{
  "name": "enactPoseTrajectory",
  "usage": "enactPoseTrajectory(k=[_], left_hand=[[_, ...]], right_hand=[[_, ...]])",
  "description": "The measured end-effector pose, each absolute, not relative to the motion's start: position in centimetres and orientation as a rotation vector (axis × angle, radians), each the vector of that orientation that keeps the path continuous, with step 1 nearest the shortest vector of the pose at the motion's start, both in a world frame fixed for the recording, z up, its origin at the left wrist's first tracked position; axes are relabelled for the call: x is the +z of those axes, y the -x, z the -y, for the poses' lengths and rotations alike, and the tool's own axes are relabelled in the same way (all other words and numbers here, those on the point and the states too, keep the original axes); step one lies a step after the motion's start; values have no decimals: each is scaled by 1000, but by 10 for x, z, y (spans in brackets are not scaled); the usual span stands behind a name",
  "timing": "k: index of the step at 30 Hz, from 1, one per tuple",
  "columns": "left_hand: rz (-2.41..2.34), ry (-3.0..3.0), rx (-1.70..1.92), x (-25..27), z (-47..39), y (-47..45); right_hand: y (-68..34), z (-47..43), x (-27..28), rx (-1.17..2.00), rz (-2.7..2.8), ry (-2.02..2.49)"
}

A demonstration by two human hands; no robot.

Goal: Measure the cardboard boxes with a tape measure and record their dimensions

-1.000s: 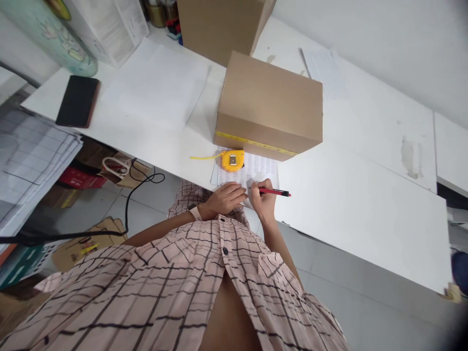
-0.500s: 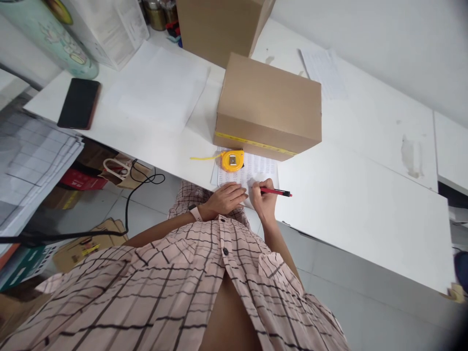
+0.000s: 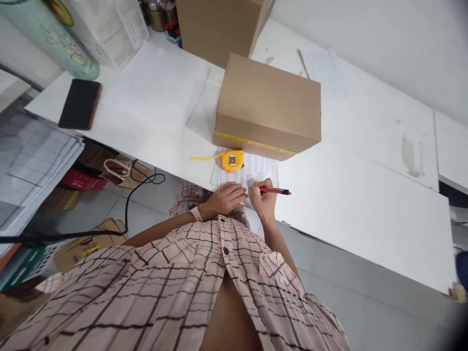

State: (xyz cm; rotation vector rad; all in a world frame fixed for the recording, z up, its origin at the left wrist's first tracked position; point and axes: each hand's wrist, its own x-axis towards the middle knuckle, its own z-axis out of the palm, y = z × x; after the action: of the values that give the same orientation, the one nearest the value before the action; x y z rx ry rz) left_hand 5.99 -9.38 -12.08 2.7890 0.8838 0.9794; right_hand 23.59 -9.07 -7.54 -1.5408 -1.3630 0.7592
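My right hand (image 3: 264, 200) grips a red and black pen (image 3: 280, 191), with its writing end down on a printed sheet (image 3: 261, 166). Flat on the sheet's near edge lies my left hand (image 3: 228, 197), fingers stretched out and holding nothing. A yellow tape measure (image 3: 232, 160) rests on the paper just beyond the left hand, a short length of its blade sticking out to the left. Behind it stands a closed cardboard box (image 3: 270, 100) with a yellow strip along its lower front edge, covering the far part of the sheet.
A larger cardboard box (image 3: 219, 29) stands at the back. Blank paper (image 3: 157, 85), a dark phone (image 3: 79, 104), a mint-green bottle (image 3: 62, 44) and a white carton (image 3: 106, 29) occupy the left. A black cable (image 3: 127, 209) hangs below the table (image 3: 365, 204) edge.
The pen's upper end has tilted very slightly as my right hand shifts a little on the sheet. My left hand, the tape measure and the boxes stay put.
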Motion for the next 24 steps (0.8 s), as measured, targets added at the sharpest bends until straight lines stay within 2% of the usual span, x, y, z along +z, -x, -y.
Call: enactPoseTrajectory(k=[14,24], left_hand=[[-863,-2781,1024,-121,93,-61],[-868,-2707,923,-119,93,-60]], right_hand=[[-236,89,-75,758,1338,1548],[-237,90,-75,762,1281,1566]])
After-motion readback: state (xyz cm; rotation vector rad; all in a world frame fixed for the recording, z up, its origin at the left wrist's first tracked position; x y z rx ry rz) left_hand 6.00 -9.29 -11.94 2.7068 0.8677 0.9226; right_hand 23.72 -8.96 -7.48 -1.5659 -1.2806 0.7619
